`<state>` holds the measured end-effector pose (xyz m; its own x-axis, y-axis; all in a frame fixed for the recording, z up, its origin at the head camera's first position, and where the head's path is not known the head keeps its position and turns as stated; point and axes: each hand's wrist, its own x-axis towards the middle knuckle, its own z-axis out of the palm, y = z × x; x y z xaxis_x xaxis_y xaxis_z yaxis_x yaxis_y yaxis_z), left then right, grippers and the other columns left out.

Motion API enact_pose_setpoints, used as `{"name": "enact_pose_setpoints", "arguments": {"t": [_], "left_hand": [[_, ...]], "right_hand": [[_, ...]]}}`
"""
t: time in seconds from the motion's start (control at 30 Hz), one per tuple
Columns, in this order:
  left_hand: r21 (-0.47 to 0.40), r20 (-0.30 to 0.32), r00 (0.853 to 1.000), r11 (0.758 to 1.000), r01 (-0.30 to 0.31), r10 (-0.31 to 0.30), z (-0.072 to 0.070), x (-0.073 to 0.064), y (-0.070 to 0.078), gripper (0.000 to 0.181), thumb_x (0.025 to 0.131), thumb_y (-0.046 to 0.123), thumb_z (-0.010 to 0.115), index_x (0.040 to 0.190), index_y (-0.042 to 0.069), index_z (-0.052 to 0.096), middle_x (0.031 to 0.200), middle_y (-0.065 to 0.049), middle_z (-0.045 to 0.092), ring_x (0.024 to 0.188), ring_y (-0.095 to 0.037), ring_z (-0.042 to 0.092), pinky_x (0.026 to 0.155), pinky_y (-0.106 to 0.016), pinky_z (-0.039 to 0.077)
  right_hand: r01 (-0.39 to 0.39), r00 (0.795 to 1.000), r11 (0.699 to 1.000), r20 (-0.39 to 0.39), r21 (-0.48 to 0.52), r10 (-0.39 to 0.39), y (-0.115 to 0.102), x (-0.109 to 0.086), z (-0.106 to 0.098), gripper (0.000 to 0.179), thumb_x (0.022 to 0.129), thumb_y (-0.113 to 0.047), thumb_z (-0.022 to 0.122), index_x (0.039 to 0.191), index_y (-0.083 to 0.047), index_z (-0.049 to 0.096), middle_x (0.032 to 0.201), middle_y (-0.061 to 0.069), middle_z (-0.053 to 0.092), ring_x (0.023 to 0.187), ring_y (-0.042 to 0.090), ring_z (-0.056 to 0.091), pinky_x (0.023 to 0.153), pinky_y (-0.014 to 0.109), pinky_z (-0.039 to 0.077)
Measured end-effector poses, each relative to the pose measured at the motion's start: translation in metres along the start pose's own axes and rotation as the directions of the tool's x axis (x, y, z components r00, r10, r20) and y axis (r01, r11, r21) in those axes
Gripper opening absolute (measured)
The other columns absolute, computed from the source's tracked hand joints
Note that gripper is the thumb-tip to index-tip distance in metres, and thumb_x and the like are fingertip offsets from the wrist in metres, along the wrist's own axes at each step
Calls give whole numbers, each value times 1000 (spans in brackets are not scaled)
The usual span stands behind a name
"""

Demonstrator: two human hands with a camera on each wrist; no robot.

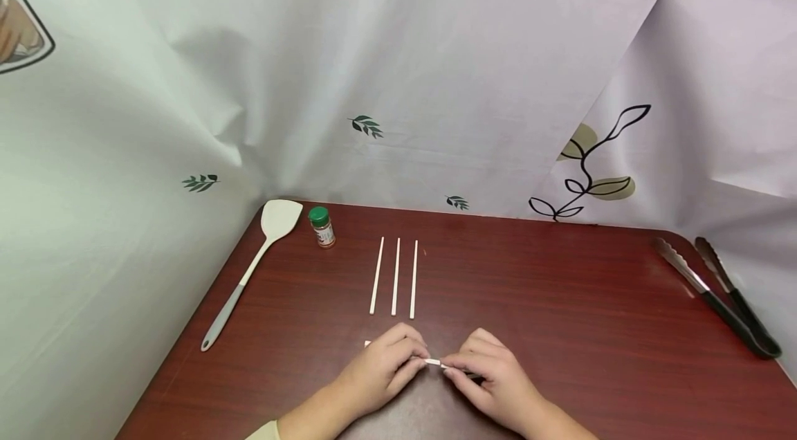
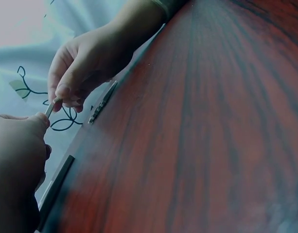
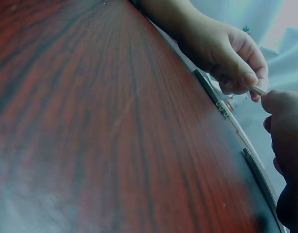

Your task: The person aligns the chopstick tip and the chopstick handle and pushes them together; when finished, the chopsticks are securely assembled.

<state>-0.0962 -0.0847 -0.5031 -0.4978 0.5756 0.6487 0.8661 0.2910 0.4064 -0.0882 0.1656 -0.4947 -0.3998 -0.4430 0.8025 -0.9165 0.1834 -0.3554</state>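
Between the fingertips of both hands is a thin white stick (image 1: 432,361), with a small break or joint line across it. My left hand (image 1: 387,362) pinches its left side between thumb and fingers. The right hand (image 1: 492,372) pinches the other side the same way, its other fingers curled. Most of the stick is hidden behind the fingers. Just beyond the hands, three similar white sticks (image 1: 396,277) lie side by side on the table. A white end (image 1: 367,343) of something peeks out behind my left hand. In the right wrist view a dark slim bar (image 3: 259,177) lies below the hands.
On the dark red wooden table (image 1: 560,288), a spatula (image 1: 279,218) with a grey handle lies at the left. A green-capped spice jar (image 1: 322,229) stands beside it. Tongs (image 1: 735,305) lie at the right edge. Printed white cloth (image 1: 436,80) hangs behind the table.
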Motion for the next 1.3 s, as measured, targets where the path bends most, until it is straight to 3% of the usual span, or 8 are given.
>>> {"name": "enact_pose_setpoints", "arguments": {"t": [0.27, 0.53, 0.73, 1.03, 1.3], "left_hand": [[13, 0, 999, 999, -45, 45, 1, 1, 3, 7, 100, 10, 74, 104, 12, 69, 111, 3, 62, 98, -5, 65, 91, -13, 51], [30, -21, 999, 999, -41, 41, 2, 2, 5, 12, 96, 6, 78, 104, 11, 70, 111, 2, 63, 97, -6, 65, 91, -13, 51], [26, -23, 999, 998, -48, 49, 3, 2, 4, 17, 93, 4, 80, 104, 11, 70, 111, 2, 63, 97, -6, 66, 91, -14, 51], [27, -26, 998, 998, -53, 54, 5, 2, 6, 17, 93, 4, 80, 105, 12, 71, 113, 0, 64, 98, -7, 67, 91, -14, 52], [20, -65, 997, 999, -48, 49, 6, 3, 11, 21, 88, 1, 83, 103, 10, 71, 110, -1, 65, 97, -7, 67, 91, -14, 52]], "right_hand": [[6, 1000, 1000, 5, -9, -6, 0, -1, 0, 4, 97, -9, 79, 101, -8, 80, 85, -8, 68, 79, 7, 57, 77, 18, 44], [-71, 995, 994, -75, -82, 65, 4, -8, 2, 5, 94, -18, 85, 92, -16, 81, 81, -11, 71, 72, 4, 59, 77, 24, 43], [-52, 997, 997, -66, -62, 48, 5, -8, 2, 7, 90, -13, 87, 92, -14, 80, 82, -11, 71, 74, 3, 58, 77, 24, 43], [-32, 998, 999, -60, -39, 30, 4, -6, 3, 4, 94, -15, 83, 94, -12, 80, 82, -9, 71, 74, 4, 58, 77, 23, 42], [-27, 998, 999, -56, -31, 25, 0, -4, 4, 4, 93, -12, 83, 94, -12, 79, 83, -9, 71, 76, 5, 58, 77, 22, 42]]}}
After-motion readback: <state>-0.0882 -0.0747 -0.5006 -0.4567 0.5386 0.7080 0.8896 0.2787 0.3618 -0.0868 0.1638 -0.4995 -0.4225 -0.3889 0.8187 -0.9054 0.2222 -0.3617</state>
